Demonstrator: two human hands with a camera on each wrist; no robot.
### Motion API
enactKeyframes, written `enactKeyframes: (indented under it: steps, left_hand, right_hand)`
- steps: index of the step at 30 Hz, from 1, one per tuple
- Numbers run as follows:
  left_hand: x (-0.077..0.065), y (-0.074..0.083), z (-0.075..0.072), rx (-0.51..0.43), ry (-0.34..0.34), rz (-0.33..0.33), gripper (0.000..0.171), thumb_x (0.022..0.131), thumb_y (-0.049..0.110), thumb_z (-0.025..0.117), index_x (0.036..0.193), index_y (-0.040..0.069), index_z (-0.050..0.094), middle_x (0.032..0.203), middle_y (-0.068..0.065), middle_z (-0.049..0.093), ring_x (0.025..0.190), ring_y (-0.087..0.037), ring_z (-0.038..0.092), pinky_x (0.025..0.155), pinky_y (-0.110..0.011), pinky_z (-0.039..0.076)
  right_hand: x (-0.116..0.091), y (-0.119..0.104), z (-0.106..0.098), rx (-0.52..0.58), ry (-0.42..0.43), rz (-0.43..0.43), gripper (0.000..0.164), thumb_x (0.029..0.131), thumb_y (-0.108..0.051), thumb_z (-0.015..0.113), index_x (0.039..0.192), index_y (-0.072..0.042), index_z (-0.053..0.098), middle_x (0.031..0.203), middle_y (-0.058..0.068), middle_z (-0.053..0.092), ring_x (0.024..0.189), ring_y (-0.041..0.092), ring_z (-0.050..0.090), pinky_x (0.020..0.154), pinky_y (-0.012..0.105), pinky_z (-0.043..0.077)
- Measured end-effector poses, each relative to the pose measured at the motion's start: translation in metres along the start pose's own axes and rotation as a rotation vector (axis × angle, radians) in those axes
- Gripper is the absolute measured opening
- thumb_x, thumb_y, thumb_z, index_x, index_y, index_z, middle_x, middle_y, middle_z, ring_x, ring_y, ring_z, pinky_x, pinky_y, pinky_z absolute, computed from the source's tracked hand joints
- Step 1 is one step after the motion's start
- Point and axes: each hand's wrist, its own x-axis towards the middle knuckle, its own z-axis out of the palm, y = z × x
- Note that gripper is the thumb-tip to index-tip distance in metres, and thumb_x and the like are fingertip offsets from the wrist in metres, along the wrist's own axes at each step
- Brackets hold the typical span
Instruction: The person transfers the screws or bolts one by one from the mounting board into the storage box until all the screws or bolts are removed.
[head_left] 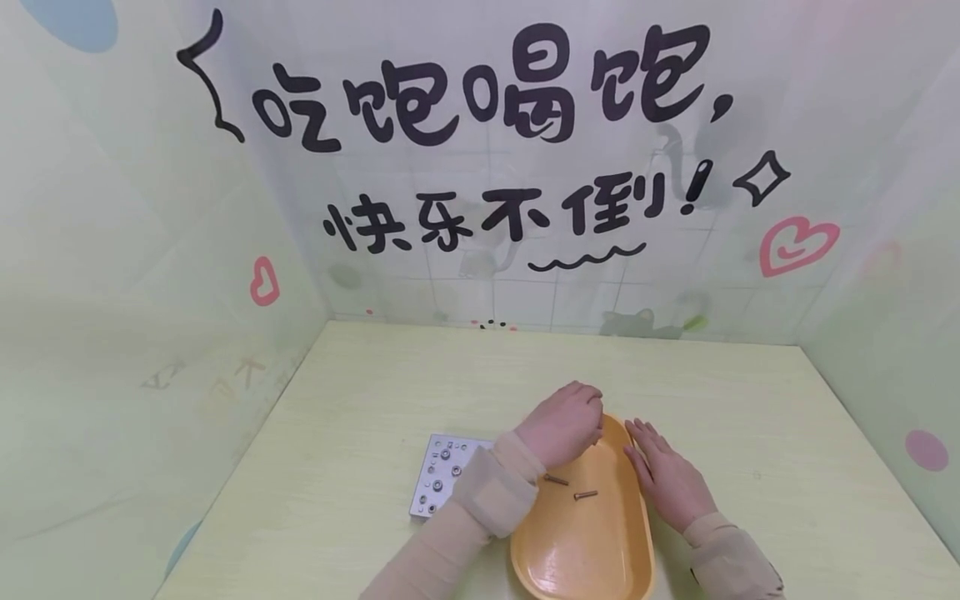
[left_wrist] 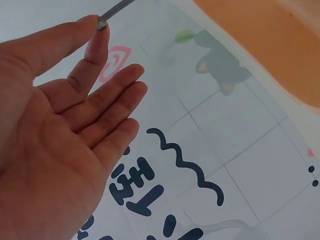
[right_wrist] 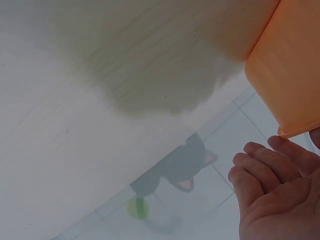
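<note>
My left hand (head_left: pixel 564 423) is over the upper left part of an orange tray (head_left: pixel 585 550). Thumb and index finger pinch a small metal screw (left_wrist: pixel 116 13) near its end; the other fingers are extended. Two more screws, one of them a socket-head screw (head_left: pixel 586 495), lie on the tray floor. At the tray's right rim rests my right hand (head_left: pixel 675 487), its fingers loosely extended and the index fingertip touching the edge. Left of the tray sits a metal block (head_left: pixel 442 475) with holes and several round fittings, partly hidden by the left forearm.
Everything stands on a pale wood-grain table (head_left: pixel 360 392). A printed curtain wall (head_left: pixel 487 283) with dark lettering closes off the back, and similar walls bound both sides.
</note>
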Motion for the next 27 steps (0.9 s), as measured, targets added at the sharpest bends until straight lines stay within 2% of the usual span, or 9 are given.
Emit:
enactKeyframes:
  steps: [6, 13, 21, 27]
  left_hand:
    - [-0.001, 0.006, 0.008, 0.021, -0.011, 0.015, 0.026, 0.100, 0.032, 0.058, 0.112, 0.014, 0.071, 0.127, 0.000, 0.066, 0.121, -0.012, 0.058, 0.110, -0.019, 0.043]
    - [-0.001, 0.010, 0.017, -0.050, -0.044, -0.019, 0.030, 0.100, 0.032, 0.058, 0.118, 0.011, 0.070, 0.128, -0.002, 0.065, 0.121, -0.014, 0.058, 0.109, -0.020, 0.044]
    - [0.000, 0.013, 0.024, -0.042, -0.076, 0.001, 0.030, 0.099, 0.033, 0.059, 0.117, 0.012, 0.069, 0.125, -0.001, 0.066, 0.119, -0.013, 0.059, 0.108, -0.020, 0.045]
    - [-0.001, 0.014, 0.027, -0.067, -0.087, -0.013, 0.030, 0.099, 0.033, 0.060, 0.117, 0.012, 0.070, 0.124, -0.001, 0.067, 0.117, -0.013, 0.060, 0.106, -0.020, 0.046]
  right_hand:
    - [-0.001, 0.000, 0.000, 0.002, 0.005, 0.005, 0.044, 0.100, -0.019, 0.057, 0.138, 0.002, 0.052, 0.141, 0.025, 0.053, 0.128, 0.044, 0.052, 0.089, 0.060, 0.055]
    - [-0.001, 0.000, 0.001, 0.002, 0.005, 0.004, 0.044, 0.101, -0.020, 0.055, 0.139, 0.002, 0.052, 0.141, 0.025, 0.052, 0.129, 0.044, 0.051, 0.090, 0.060, 0.054]
    - [-0.001, 0.003, 0.006, -0.003, 0.061, -0.031, 0.042, 0.100, -0.021, 0.057, 0.135, 0.002, 0.055, 0.138, 0.025, 0.056, 0.124, 0.045, 0.054, 0.086, 0.060, 0.056]
    - [0.000, 0.001, 0.004, 0.007, 0.026, -0.011, 0.043, 0.101, -0.021, 0.054, 0.138, 0.002, 0.052, 0.141, 0.025, 0.053, 0.128, 0.044, 0.051, 0.090, 0.061, 0.054]
